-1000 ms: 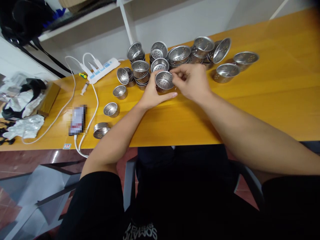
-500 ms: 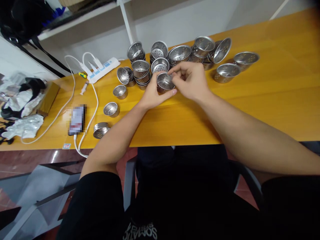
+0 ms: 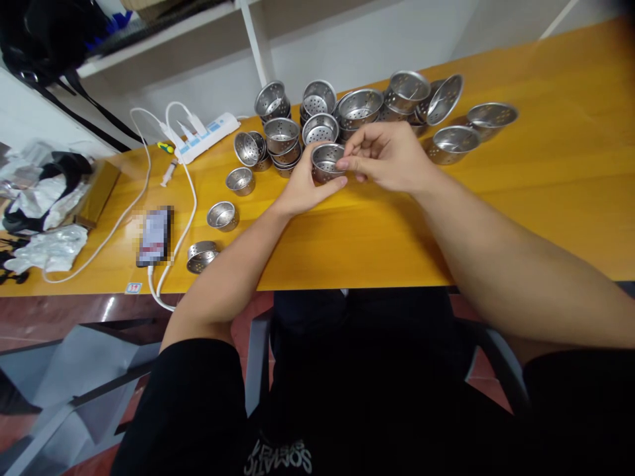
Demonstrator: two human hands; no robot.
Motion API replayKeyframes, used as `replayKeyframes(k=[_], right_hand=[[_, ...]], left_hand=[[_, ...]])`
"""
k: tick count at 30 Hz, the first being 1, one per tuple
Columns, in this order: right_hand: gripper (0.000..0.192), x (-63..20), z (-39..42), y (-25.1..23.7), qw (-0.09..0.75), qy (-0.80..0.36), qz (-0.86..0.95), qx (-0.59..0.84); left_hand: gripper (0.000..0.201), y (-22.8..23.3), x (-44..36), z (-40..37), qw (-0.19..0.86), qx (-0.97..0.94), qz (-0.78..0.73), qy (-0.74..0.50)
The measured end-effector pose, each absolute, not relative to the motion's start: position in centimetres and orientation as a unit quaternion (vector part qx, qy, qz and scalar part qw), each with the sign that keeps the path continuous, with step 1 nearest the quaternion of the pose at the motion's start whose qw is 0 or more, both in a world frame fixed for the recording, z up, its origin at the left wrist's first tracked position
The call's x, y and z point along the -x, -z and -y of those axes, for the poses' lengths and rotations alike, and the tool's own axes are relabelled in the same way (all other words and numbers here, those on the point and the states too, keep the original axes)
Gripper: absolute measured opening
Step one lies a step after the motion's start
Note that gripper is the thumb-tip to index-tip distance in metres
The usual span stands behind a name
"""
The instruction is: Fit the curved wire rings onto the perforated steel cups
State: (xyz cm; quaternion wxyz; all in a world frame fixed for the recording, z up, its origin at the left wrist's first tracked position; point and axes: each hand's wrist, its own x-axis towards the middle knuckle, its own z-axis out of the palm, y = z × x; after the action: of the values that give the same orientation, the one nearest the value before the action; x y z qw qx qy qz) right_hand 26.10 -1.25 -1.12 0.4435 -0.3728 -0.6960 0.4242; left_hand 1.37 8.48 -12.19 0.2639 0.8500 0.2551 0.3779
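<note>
My left hand (image 3: pixel 305 187) is curved around a small perforated metal cup (image 3: pixel 327 162), thumb along its near side and fingers behind it. The cup's mouth faces up. At the cup's right rim is my right hand (image 3: pixel 384 157), its thumb and forefinger closed on the edge and the other fingers curled. Part of the rim is hidden behind those fingertips. Just beyond stand stacks of similar cups (image 3: pixel 282 135), with another upright cup (image 3: pixel 320 128) directly behind the held one. Wider metal cups (image 3: pixel 360 108) sit behind my right hand.
Three small cups, one of them a tilted cup (image 3: pixel 202 256), line the table left of my left forearm. Farther left are a phone (image 3: pixel 155 236), white cables, a power strip (image 3: pixel 208 139) and a syringe (image 3: pixel 169 173). Wide shallow cups (image 3: pixel 454 143) stand to the right.
My right hand has shifted slightly right along the rim, its thumb now stretched toward the cup. My left hand keeps its hold, and the cup stays in about the same place.
</note>
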Motion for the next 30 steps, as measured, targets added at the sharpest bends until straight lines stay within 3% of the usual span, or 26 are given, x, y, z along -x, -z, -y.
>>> replayKeyframes(k=[13,20,24,30], right_hand=[[0.068,-26.3,1.1,1.6,0.421,-0.421,0.715,0.367],[0.089,-26.4,1.3,1.5,0.437,-0.307,0.715,0.450],[0.075,-26.5,1.1,1.8,0.414,-0.231,0.765,0.437],[0.050,-26.5,0.4,2.7,0.338,-0.230,0.806,0.429]], left_hand=[[0.102,10.6,-1.1,-6.8,0.237,-0.850,-0.272,-0.384],[0.091,9.7,-1.2,-5.7,0.220,-0.835,-0.334,-0.377],[0.088,9.4,-1.0,-5.8,0.203,-0.831,-0.353,-0.380],[0.093,9.9,-0.5,-6.3,0.190,-0.845,-0.327,-0.379]])
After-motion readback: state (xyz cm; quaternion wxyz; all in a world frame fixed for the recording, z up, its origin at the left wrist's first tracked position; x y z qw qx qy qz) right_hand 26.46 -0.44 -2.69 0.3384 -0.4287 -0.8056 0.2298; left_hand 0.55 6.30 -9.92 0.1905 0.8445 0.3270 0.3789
